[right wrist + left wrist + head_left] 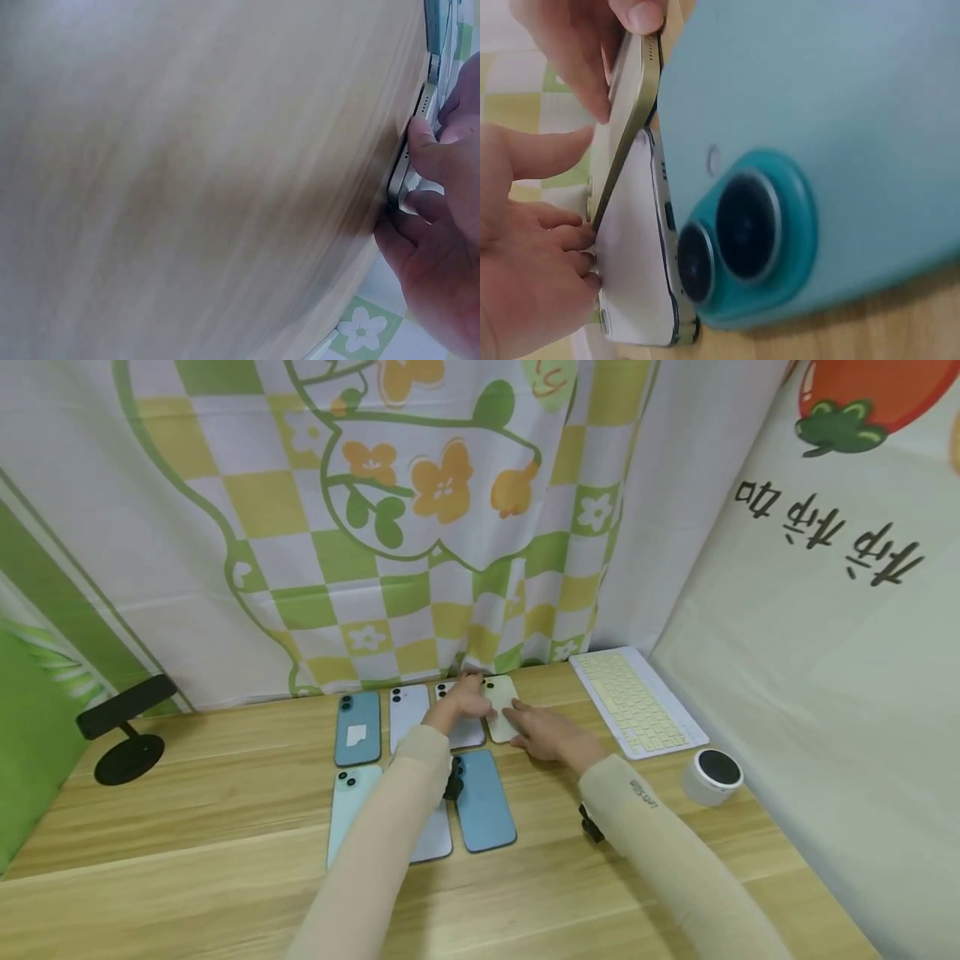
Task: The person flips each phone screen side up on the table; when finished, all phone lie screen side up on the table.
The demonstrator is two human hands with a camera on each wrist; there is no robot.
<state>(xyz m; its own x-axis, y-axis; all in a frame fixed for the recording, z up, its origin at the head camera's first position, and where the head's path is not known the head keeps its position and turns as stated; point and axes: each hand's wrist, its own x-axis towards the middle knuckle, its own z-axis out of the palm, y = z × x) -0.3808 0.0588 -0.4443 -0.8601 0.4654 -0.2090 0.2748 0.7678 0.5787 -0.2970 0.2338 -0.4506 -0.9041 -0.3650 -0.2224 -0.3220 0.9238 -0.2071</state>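
Blue phone (840, 120) lies nearest; best ease the cream phone (503, 695) gently straight, right hand (551, 733) fingers pinching its corner, left hand (464, 700) fingers spread against its edge.

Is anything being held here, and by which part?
The cream phone: the right hand grips it at the near right corner. The left hand is at its left edge; whether that hand grips cannot be told.

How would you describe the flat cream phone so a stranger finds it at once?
On the pale wooden table, phones lie in two rows. At the far row's right end, between the left hand and the right hand, lies the flat cream phone. Its back is cream; neighbours are lilac and blue.
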